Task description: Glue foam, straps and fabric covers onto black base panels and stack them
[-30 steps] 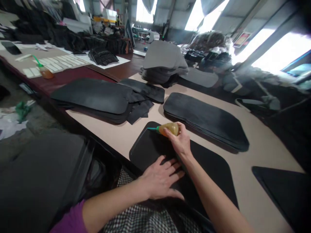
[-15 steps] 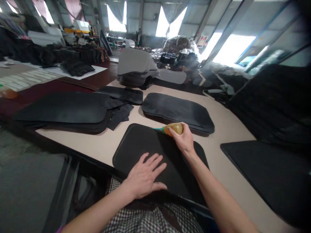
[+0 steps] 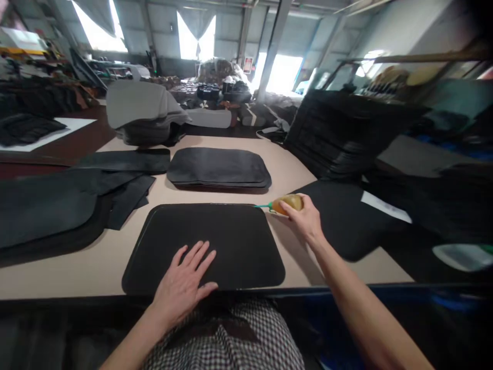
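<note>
Since a moment ago, the glue bottle has travelled along the far edge of the black panel to its right corner, and the panel now lies squarely in front of me. My right hand [image 3: 306, 218] is closed around the amber glue bottle [image 3: 288, 203], arm stretched out and forward, the wrist slightly bent so the bottle lies nearly level. Its green nozzle [image 3: 262, 206] points left and meets the far right corner of the black panel [image 3: 231, 241]. My left hand [image 3: 184, 282] lies open and flat, palm down, fingers spread and pointing away from me, pressing on the near part of that same panel, with the forearm coming in from the lower left.

The panel rests on the tan surface [image 3: 92, 262], its near edge close to the edge of the surface. Beyond it sits a stack of similar black panels [image 3: 219, 168]. To the left lie more dark sheets [image 3: 50, 205], and farther back a grey pile [image 3: 140, 110]. Right of my right hand another black piece [image 3: 346, 221] lies on the surface.
</note>
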The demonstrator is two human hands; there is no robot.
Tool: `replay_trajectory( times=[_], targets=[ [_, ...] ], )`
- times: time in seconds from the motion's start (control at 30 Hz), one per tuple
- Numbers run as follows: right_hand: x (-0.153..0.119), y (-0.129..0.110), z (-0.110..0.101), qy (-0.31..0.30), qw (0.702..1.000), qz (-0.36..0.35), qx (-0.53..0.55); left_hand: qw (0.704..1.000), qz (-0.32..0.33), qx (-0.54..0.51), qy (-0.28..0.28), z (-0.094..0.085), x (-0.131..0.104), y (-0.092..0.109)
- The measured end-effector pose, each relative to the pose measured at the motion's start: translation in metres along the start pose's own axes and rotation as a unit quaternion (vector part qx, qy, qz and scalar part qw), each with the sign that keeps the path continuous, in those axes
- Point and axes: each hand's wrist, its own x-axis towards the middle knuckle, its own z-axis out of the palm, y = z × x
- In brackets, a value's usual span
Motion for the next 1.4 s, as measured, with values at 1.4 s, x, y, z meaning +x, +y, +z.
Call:
replay_trajectory(
  times=[1.4],
  targets=[
    [-0.128,-0.056,-0.048,-0.389,0.892,0.134,0.189,0.939,-0.142,-0.313,-0.019,-0.039,-0.018,-0.057]
  ],
)
